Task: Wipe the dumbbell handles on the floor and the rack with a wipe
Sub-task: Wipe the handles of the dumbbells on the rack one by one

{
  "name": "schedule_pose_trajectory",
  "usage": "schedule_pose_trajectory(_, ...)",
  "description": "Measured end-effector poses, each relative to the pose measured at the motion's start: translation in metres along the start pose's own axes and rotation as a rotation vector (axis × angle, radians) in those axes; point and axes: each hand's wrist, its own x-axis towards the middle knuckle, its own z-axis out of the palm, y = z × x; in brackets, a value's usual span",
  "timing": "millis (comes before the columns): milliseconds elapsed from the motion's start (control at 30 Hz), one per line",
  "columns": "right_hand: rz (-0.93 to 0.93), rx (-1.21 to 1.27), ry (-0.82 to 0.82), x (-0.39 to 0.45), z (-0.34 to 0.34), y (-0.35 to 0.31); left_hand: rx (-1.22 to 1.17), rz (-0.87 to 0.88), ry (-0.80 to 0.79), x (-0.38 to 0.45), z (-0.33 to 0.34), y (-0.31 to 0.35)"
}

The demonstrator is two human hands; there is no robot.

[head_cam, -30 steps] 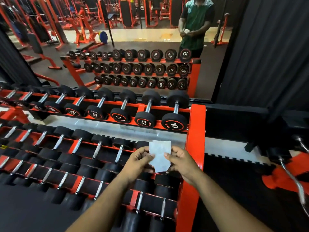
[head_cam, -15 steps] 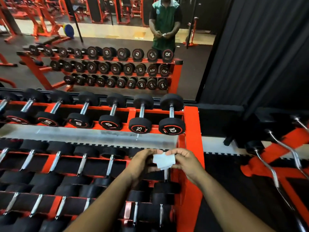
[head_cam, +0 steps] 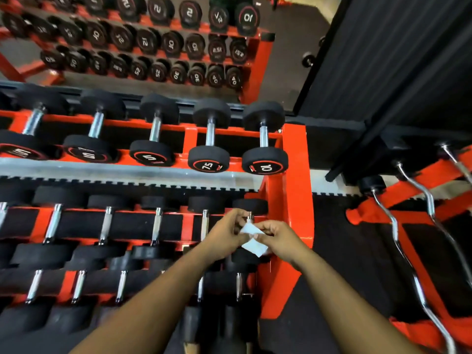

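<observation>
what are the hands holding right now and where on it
Both hands pinch one white wipe: the left hand holds its left edge, the right hand its upper right part. Its lower corner hangs free above the rack.

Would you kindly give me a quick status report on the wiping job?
Both hands, left hand and right hand, pinching the wipe. Held over the rack's middle shelf, right end. No handle touched. Nothing in the way.

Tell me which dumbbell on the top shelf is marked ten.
The rightmost dumbbell on the top shelf, against the rack's orange end post. Its end cap reads 10; its left neighbour reads 7.5.
</observation>
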Motion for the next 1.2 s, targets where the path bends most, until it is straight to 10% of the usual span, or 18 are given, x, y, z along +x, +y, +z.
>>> schedule_pose_trajectory(633, 0.328, -0.125, 0.586, 0.229, 0.003, 0.238, 0.235, -0.628, 0.316, 0.106, 0.168, -0.221)
schedule_pose_trajectory(833, 0.449, 0.124, 0.301, 0.253, 0.022, 0.257, 0.186, -0.711, 0.419, 0.123, 0.179, -0.223)
schedule_pose_trajectory(1000, 0.338, 0.505, 0.425, 0.276, 0.015, 0.236, 0.161, -0.764, 0.443, 0.133, 0.177, -0.223)
schedule_pose_trajectory(1200, 0.483, 0.316, 0.183, 0.242, 0.03, 0.247, 0.099, -0.785, 0.358, 0.13, 0.17, -0.225)
